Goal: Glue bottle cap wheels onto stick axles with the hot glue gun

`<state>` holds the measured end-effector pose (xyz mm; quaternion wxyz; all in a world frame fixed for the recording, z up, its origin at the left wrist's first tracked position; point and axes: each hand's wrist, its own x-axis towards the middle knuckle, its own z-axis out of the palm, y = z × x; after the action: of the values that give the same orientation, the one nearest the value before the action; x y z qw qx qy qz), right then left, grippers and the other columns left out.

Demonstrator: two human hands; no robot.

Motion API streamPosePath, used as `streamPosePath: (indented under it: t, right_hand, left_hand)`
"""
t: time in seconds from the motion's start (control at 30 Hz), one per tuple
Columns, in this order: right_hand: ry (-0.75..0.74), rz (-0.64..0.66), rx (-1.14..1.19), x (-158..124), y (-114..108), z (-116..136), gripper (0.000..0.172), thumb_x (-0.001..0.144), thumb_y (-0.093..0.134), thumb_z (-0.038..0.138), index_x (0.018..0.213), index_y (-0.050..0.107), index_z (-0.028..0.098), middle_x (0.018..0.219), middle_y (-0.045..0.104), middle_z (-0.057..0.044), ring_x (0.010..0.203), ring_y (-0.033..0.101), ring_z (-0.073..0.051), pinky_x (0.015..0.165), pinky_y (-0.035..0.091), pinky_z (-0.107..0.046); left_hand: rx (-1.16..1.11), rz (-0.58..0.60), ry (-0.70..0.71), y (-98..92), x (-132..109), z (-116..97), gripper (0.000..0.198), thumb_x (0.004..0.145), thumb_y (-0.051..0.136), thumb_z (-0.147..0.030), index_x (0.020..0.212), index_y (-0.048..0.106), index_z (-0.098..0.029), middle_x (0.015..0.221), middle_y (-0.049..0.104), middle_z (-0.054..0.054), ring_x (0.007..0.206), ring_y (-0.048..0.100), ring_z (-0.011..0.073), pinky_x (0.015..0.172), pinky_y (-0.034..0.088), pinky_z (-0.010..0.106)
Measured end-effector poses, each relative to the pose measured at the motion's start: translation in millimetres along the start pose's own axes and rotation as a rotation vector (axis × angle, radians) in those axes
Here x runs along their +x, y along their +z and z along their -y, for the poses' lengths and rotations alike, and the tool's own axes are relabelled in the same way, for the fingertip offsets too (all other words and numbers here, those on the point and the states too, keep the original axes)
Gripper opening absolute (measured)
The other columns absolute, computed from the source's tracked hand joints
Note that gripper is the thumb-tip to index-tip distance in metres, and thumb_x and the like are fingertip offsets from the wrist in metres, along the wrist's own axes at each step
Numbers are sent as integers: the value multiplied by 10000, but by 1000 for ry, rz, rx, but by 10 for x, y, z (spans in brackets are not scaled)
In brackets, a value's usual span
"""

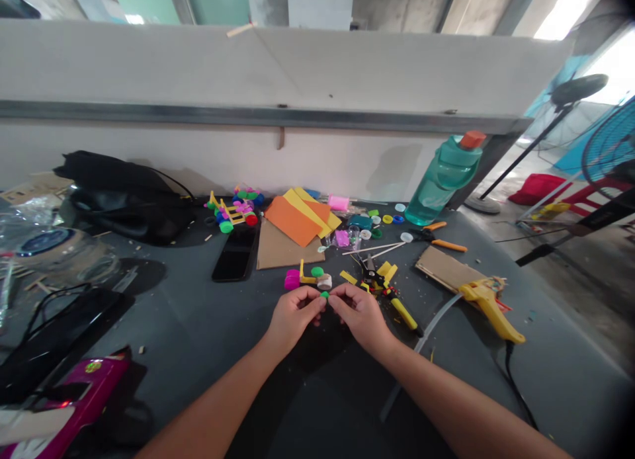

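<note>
My left hand [299,313] and my right hand [358,313] meet over the near middle of the dark table. Between their fingertips they pinch a small green piece [324,295], whose kind I cannot make out, mostly covered by the fingers. Just beyond the hands lies a small assembly with a magenta bottle cap [292,279], a yellow strip [308,274], a green cap [317,272] and a white cap [324,282]. Right of these, yellow-handled pliers [404,313] rest among yellow scraps [387,274].
A yellow glue gun [491,307] with a clear glue stick lies on the right, near orange-handled scissors [446,245]. A teal bottle [441,181] stands behind. Coloured sheets [292,221], a phone [235,255], a black bag [124,201] and a clear jar [64,254] occupy the left and back.
</note>
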<state>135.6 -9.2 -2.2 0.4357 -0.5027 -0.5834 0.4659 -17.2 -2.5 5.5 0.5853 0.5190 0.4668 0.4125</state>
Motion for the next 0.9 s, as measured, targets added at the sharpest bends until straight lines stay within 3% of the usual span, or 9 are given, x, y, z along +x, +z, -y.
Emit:
streamPosePath:
  t: [0.9]
  right_hand:
    - [29, -37, -48, 4, 3, 28, 150, 770, 573, 306, 711, 605, 171, 610, 560, 19, 507, 472, -93, 473, 378, -201]
  left_hand:
    - [133, 34, 14, 16, -8, 23, 162, 727, 623, -298, 699, 583, -144, 568, 520, -40, 501, 488, 84, 499, 389, 206]
